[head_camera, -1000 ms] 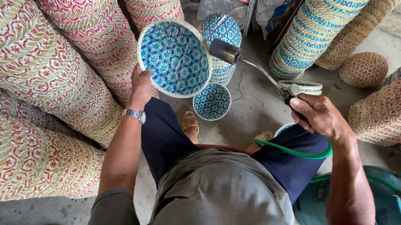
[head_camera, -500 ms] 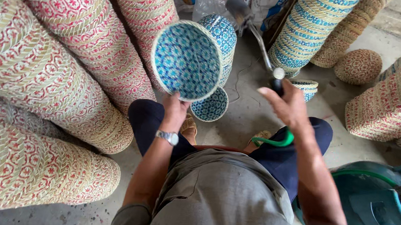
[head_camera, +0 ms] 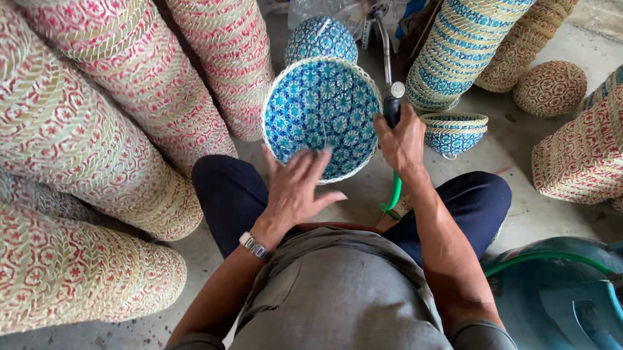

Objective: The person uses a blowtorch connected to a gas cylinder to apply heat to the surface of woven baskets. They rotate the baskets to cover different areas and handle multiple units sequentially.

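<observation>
Grey concrete floor [head_camera: 152, 337], stacked woven baskets [head_camera: 58, 130], teal gas cylinder [head_camera: 570, 306]

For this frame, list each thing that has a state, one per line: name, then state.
Left hand: fingers spread, against the lower rim of the blue basket.
Blue basket: tilted up, opening facing the camera, empty.
Right hand: closed around the torch handle.
Torch: held pointing away; no flame visible.
Green hose: hangs below the right hand.
Small blue basket: upright on the floor.
Gas cylinder: lying beside the person.
</observation>
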